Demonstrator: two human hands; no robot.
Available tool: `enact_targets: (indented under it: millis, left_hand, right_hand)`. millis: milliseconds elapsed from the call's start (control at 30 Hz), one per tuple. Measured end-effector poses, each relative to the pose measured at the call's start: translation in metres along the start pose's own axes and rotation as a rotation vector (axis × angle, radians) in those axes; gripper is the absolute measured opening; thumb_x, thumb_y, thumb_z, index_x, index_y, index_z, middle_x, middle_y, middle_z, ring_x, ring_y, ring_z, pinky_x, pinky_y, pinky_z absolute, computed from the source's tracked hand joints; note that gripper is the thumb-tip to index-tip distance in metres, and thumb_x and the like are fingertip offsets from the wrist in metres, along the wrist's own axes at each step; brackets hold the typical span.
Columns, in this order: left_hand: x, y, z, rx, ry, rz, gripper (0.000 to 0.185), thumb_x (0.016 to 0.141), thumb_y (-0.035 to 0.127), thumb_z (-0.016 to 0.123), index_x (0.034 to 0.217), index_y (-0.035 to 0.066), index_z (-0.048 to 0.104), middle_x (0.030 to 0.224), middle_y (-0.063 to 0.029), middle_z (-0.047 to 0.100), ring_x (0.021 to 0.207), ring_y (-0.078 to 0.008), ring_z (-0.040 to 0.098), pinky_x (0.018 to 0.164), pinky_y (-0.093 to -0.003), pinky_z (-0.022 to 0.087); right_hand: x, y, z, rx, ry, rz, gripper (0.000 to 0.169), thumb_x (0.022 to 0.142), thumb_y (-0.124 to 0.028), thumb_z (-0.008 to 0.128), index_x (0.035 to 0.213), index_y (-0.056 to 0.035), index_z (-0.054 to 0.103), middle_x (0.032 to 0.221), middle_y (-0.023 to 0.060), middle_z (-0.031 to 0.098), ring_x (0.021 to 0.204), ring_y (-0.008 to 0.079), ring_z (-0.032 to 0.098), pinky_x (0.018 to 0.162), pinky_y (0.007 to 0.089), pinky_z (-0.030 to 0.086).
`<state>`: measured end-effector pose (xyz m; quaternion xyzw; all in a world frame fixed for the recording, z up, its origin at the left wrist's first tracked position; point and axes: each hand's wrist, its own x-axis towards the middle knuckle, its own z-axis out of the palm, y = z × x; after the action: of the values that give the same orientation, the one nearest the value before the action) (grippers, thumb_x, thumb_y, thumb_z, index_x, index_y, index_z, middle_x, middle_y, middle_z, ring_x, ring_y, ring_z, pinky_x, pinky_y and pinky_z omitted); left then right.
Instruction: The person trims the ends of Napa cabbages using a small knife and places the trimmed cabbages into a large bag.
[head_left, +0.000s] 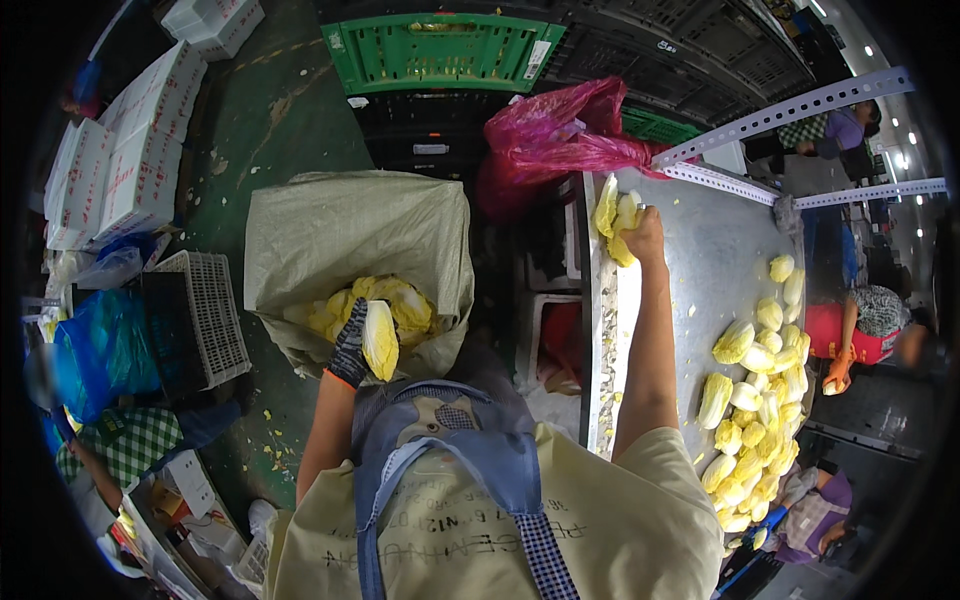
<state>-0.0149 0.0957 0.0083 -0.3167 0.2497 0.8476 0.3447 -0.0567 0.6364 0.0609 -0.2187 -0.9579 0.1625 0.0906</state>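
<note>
My left hand (350, 341), in a dark patterned glove with an orange cuff, grips a trimmed napa cabbage (380, 341). It is held over the near side of a pale woven sack (352, 225) that stands open. Yellow cabbage leaves (394, 292) lie inside the sack. At the left edge of the metal table (675, 255), my bare right hand (645, 236) is curled in a fist with a small metal end showing at its top. What it grips is mostly hidden. Loose cabbage leaves (616, 214) lie against and beyond that hand.
Several napa cabbages (757, 420) are heaped along the table's right side. A pink plastic bag (562, 142) hangs by a perforated metal post (787, 105). Stacked crates (442, 56) stand ahead; white boxes (142, 150) and a basket (214, 315) are left. Co-workers (855, 322) stand across the table.
</note>
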Motion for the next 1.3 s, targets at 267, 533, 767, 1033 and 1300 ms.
enact_targets:
  millis: [267,533,767,1033,1300]
  left_hand:
    - [0.006,-0.006,-0.003,0.019,-0.038,-0.019,0.042,0.089,0.044,0.048,0.109,0.007,0.057,0.097,-0.0071,0.062,0.088,-0.0216,0.058,0.079,-0.0349,0.049]
    - [0.005,-0.004,-0.006,0.073,-0.069,-0.099,0.042,0.087,0.047,0.051,0.106,0.009,0.058,0.096,-0.0077,0.062,0.087,-0.0225,0.057,0.079,-0.0361,0.048]
    - [0.001,0.004,-0.007,0.023,-0.033,-0.055,0.043,0.087,0.045,0.052,0.109,0.008,0.057,0.095,-0.0069,0.062,0.084,-0.022,0.058,0.077,-0.0349,0.049]
    - [0.005,0.008,-0.006,-0.017,-0.06,-0.105,0.047,0.089,0.048,0.044,0.112,0.009,0.055,0.097,-0.0091,0.062,0.085,-0.0252,0.058,0.079,-0.0389,0.049]
    - [0.004,0.0,0.051,-0.004,-0.213,-0.005,0.045,0.088,0.047,0.048,0.11,0.009,0.056,0.105,-0.0062,0.06,0.1,-0.0199,0.054,0.093,-0.0336,0.041]
  right_hand:
    - [0.021,-0.013,-0.021,-0.016,0.112,-0.207,0.048,0.068,-0.011,0.069,0.106,0.0078,0.047,0.107,0.0263,0.051,0.096,0.0412,0.051,0.081,0.0417,0.044]
    - [-0.013,-0.073,-0.005,-0.041,0.144,-0.067,0.05,0.068,-0.039,0.073,0.089,0.0028,0.056,0.077,0.0224,0.059,0.07,0.0397,0.059,0.065,0.0435,0.047]
    - [-0.017,-0.047,-0.008,1.148,0.146,0.548,0.023,0.072,-0.012,0.073,0.075,-0.0051,0.051,0.058,0.0015,0.049,0.042,0.0094,0.043,0.036,0.024,0.034]
    - [-0.039,-0.028,-0.013,-0.14,0.366,0.321,0.03,0.077,-0.026,0.07,0.073,-0.0006,0.055,0.065,0.0112,0.062,0.051,0.0161,0.057,0.049,0.0323,0.044]
    - [-0.158,-0.189,-0.043,0.76,-0.165,0.101,0.034,0.071,-0.025,0.076,0.09,0.001,0.063,0.069,0.002,0.062,0.058,0.0092,0.054,0.051,0.0259,0.044]
